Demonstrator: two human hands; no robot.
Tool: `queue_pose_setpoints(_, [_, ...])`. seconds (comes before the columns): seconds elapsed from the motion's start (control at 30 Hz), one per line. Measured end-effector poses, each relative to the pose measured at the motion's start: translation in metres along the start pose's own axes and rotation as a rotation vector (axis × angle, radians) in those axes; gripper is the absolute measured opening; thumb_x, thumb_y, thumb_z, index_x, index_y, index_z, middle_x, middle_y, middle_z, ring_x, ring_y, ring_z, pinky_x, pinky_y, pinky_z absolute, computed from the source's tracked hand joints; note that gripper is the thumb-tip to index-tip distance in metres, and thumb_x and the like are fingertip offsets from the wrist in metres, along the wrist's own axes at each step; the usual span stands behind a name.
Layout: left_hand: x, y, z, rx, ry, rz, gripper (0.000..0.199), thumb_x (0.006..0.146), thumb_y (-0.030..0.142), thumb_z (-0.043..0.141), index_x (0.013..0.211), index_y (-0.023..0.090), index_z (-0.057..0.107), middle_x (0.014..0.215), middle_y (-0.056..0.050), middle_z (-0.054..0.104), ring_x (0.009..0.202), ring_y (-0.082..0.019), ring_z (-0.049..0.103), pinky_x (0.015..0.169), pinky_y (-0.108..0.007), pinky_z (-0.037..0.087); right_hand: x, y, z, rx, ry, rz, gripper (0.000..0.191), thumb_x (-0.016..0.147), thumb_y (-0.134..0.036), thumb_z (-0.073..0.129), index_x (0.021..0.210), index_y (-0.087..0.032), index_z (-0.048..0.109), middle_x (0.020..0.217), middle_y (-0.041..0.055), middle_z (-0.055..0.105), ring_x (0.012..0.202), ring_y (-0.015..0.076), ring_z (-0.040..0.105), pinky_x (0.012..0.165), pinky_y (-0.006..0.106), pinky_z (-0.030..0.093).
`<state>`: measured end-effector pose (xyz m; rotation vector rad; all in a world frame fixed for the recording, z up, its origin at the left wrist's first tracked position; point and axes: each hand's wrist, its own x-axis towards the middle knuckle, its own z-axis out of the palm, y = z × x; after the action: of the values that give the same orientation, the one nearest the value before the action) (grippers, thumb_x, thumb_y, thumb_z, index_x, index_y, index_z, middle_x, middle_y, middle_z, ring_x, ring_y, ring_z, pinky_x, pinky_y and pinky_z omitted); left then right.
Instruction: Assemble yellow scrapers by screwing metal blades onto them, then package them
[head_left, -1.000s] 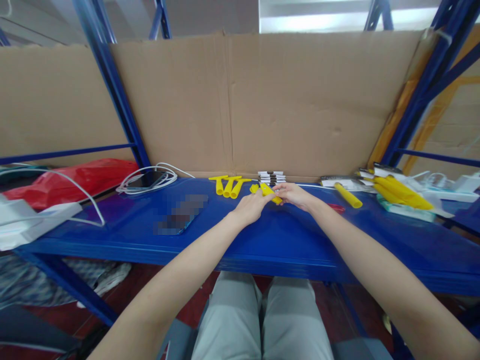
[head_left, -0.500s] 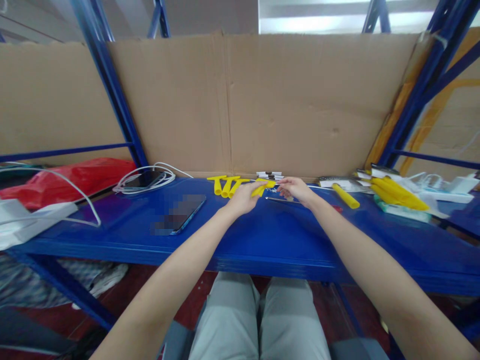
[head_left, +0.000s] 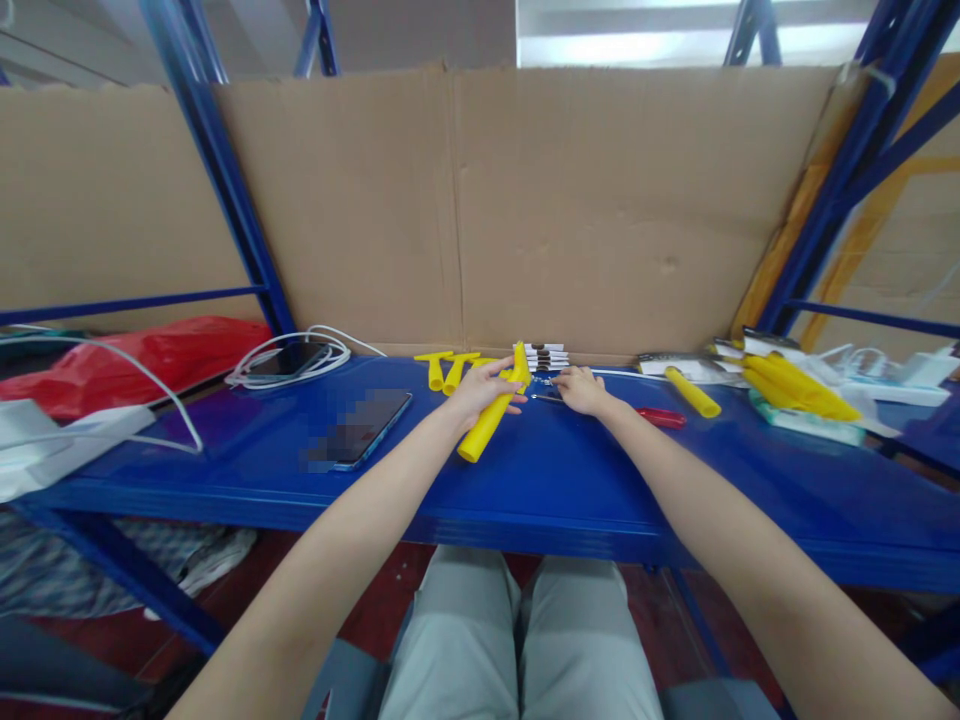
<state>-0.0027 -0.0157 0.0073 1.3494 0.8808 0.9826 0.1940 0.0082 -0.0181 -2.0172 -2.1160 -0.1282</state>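
My left hand (head_left: 484, 392) grips a yellow T-shaped plastic handle (head_left: 484, 430); its round tube end tilts down toward me and its crosspiece points up and away. My right hand (head_left: 581, 388) is low over the table with its fingers curled down among small shiny metal pieces (head_left: 541, 381). Whatever is between those fingertips is hidden. Under that hand lies a screwdriver (head_left: 661, 417), its red grip to the right and its thin shaft showing on the left. More yellow T-shaped handles (head_left: 454, 374) rest left of my left hand.
Flat black-and-white pieces (head_left: 547, 357) are stacked by the cardboard wall (head_left: 570, 200). A phone (head_left: 367, 430) lies to the left, near a coiled white cable (head_left: 292, 360). At right are a yellow tube (head_left: 691, 392) and a pile of yellow pieces (head_left: 799, 388). Blue shelf posts (head_left: 225, 170) flank the table.
My left hand has turned the yellow handle so its tube now points toward me. My right hand has lowered to the small metal pieces, and the screwdriver's red grip shows more fully.
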Motion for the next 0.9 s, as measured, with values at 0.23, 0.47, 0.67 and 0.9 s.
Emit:
queue_pose_setpoints(0.23, [-0.0038, 0.0019, 0.0029, -0.004, 0.004, -0.003, 0.065, 0.074, -0.001, 0.059, 0.135, 0.017, 0.044, 0.098, -0.013, 0.069, 0.063, -0.014, 0.066, 0.054, -0.024, 0.055, 0.0026, -0.0019, 0.0022, 0.007, -0.081, -0.007, 0.049, 0.089, -0.022, 0.029, 0.132, -0.029, 0.049, 0.141, 0.009, 0.042, 0.129, 0.03, 0.033, 0.1, 0.055, 0.03])
queue_pose_setpoints(0.47, [-0.0057, 0.0019, 0.0038, -0.012, -0.013, -0.019, 0.069, 0.075, -0.001, 0.058, 0.139, 0.016, 0.037, 0.098, -0.013, 0.069, 0.061, -0.013, 0.066, 0.05, -0.021, 0.054, 0.0017, -0.0052, 0.0008, 0.003, -0.064, -0.027, 0.047, 0.089, -0.023, 0.03, 0.131, -0.027, 0.052, 0.144, 0.0102, 0.038, 0.131, 0.0318, 0.03, 0.1, 0.056, 0.029])
queue_pose_setpoints(0.67, [-0.0054, 0.0014, 0.0035, -0.021, -0.03, -0.02, 0.072, 0.075, -0.001, 0.057, 0.141, 0.016, 0.034, 0.106, -0.016, 0.067, 0.061, -0.012, 0.066, 0.051, -0.022, 0.054, 0.0057, -0.0062, 0.0035, 0.016, -0.001, -0.022, 0.038, 0.087, -0.024, 0.038, 0.118, -0.021, 0.06, 0.133, 0.0119, 0.05, 0.123, 0.0286, 0.041, 0.097, 0.048, 0.036])
queue_pose_setpoints(0.9, [-0.0042, -0.0002, 0.0025, -0.045, -0.047, -0.001, 0.072, 0.073, -0.001, 0.06, 0.139, 0.017, 0.038, 0.105, -0.016, 0.067, 0.061, -0.014, 0.066, 0.053, -0.024, 0.054, 0.0094, -0.005, 0.0022, 0.07, 0.024, 0.08, 0.025, 0.08, -0.017, 0.05, 0.095, -0.021, 0.07, 0.113, 0.0106, 0.064, 0.11, 0.0272, 0.054, 0.086, 0.037, 0.045])
